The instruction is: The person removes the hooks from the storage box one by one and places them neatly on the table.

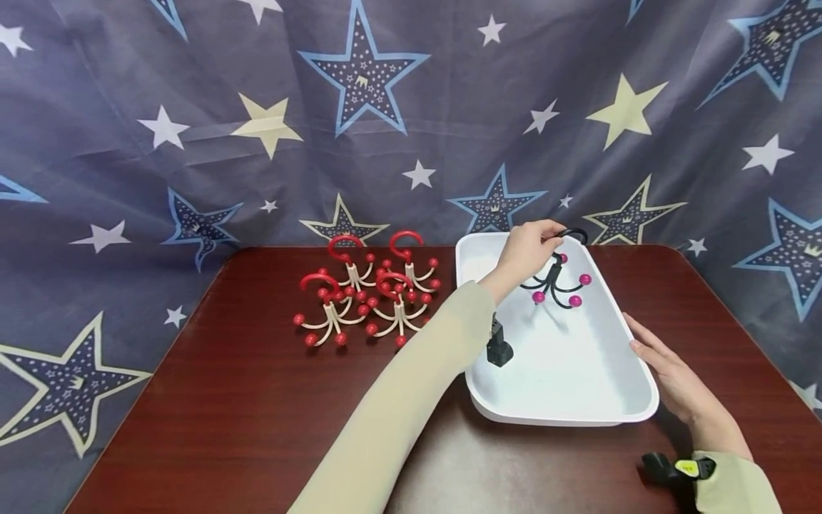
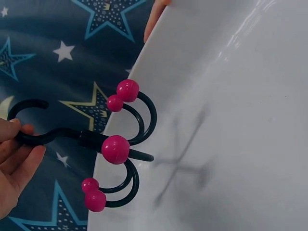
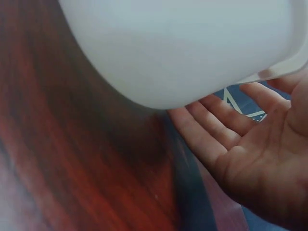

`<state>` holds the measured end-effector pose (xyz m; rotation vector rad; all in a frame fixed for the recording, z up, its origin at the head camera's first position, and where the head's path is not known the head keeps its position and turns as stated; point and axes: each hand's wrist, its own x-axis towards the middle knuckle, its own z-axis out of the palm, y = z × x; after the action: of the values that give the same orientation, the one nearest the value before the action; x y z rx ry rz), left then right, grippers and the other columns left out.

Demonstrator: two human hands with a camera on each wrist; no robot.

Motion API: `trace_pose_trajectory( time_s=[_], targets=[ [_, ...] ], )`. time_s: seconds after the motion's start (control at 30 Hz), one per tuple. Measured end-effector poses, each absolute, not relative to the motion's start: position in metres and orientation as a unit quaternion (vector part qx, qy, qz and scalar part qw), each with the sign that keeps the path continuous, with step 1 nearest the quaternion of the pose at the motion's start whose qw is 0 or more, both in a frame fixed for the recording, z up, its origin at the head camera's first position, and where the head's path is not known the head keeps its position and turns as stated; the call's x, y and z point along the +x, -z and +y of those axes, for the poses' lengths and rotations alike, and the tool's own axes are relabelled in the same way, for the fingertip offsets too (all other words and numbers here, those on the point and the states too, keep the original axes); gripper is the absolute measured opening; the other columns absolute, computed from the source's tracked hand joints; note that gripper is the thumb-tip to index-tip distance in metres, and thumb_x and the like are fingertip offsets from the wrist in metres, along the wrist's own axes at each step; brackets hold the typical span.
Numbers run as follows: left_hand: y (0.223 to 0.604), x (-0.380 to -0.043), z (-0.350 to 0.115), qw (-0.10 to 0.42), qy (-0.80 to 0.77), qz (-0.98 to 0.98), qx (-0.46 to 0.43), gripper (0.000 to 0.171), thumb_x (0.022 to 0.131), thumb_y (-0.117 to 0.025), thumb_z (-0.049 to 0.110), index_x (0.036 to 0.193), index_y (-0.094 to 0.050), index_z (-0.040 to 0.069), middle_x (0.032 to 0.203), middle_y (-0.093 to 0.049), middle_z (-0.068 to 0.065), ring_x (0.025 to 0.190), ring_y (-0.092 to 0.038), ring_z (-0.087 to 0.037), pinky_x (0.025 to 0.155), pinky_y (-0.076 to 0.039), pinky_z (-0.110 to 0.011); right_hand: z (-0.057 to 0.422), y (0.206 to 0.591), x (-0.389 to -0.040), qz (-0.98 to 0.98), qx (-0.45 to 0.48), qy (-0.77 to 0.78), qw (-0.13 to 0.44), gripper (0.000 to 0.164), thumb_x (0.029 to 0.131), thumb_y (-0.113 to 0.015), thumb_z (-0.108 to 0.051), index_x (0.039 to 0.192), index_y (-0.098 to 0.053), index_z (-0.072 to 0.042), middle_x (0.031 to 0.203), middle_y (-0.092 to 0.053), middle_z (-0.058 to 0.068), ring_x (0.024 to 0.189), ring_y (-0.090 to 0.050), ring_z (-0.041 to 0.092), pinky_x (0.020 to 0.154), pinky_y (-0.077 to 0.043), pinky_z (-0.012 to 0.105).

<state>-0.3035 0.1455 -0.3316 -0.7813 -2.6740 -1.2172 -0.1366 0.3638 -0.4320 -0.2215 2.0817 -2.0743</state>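
Observation:
My left hand (image 1: 528,250) pinches a black multi-arm hook hanger (image 1: 554,277) by its curved top. Pink balls tip its arms. In the left wrist view the hanger (image 2: 94,140) is held over a white tray (image 2: 240,120), and its shadow falls on the tray floor. My right hand (image 1: 674,378) touches the outer right side of the tray (image 1: 559,378). The right wrist view shows that hand (image 3: 260,149) with extended fingers against the tray's outside, under the rim; the thumb is partly cut off.
Several cream hook hangers (image 1: 399,310) with red hooks and red balls stand on the brown table (image 1: 257,414), left of the tray. A star-patterned curtain (image 1: 411,143) hangs behind the table. A black wrist device (image 1: 498,346) shows below my left sleeve, over the tray.

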Motion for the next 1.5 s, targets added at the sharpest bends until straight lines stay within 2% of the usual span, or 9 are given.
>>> trace_pose_trajectory(
  time_s=[0.43,0.83,1.0,1.3,1.5],
  targets=[
    [0.305,-0.276,0.11,0.051,0.433,-0.857,-0.274,0.023,0.089,-0.058,0.022,0.111,-0.064,0.021,0.099,-0.067,0.01,0.082,-0.058,0.002,0.061,-0.041,-0.012,0.361,0.433,-0.136,0.73,-0.065,0.674,0.095,0.053,0.099,-0.033,-0.021,0.147,-0.011,-0.024,0.115,-0.048,-0.031,0.096,-0.055,-0.006,0.072,-0.049,0.019],
    [0.297,-0.257,0.067,0.109,0.474,-0.815,-0.313,0.023,0.087,-0.061,0.022,0.109,-0.066,0.018,0.099,-0.068,0.006,0.083,-0.061,0.0,0.066,-0.044,-0.013,0.361,0.435,-0.135,0.735,-0.065,0.669,0.09,0.052,0.099,-0.033,-0.021,0.147,-0.011,-0.025,0.115,-0.047,-0.033,0.097,-0.054,-0.008,0.072,-0.048,0.018],
    [0.292,-0.246,0.047,0.108,0.476,-0.811,-0.323,0.023,0.087,-0.062,0.02,0.109,-0.066,0.016,0.103,-0.067,0.004,0.085,-0.061,-0.003,0.068,-0.046,-0.013,0.361,0.434,-0.137,0.741,-0.051,0.664,0.087,0.054,0.099,-0.034,-0.022,0.147,-0.009,-0.025,0.113,-0.046,-0.033,0.096,-0.054,-0.009,0.071,-0.048,0.018],
    [0.301,-0.234,0.015,0.116,0.497,-0.8,-0.315,0.024,0.087,-0.062,0.02,0.11,-0.067,0.018,0.102,-0.067,0.005,0.086,-0.06,0.0,0.071,-0.048,-0.014,0.361,0.433,-0.137,0.741,-0.035,0.664,0.091,0.056,0.098,-0.036,-0.025,0.147,-0.007,-0.028,0.11,-0.045,-0.034,0.095,-0.054,-0.009,0.071,-0.048,0.018],
    [0.308,-0.222,-0.011,0.132,0.515,-0.785,-0.316,0.02,0.087,-0.062,0.02,0.106,-0.068,0.017,0.095,-0.067,0.004,0.076,-0.059,0.0,0.066,-0.049,-0.019,0.361,0.435,-0.136,0.737,-0.046,0.668,0.092,0.055,0.099,-0.034,-0.023,0.147,-0.008,-0.025,0.111,-0.047,-0.034,0.095,-0.054,-0.009,0.072,-0.048,0.018]
  ],
)
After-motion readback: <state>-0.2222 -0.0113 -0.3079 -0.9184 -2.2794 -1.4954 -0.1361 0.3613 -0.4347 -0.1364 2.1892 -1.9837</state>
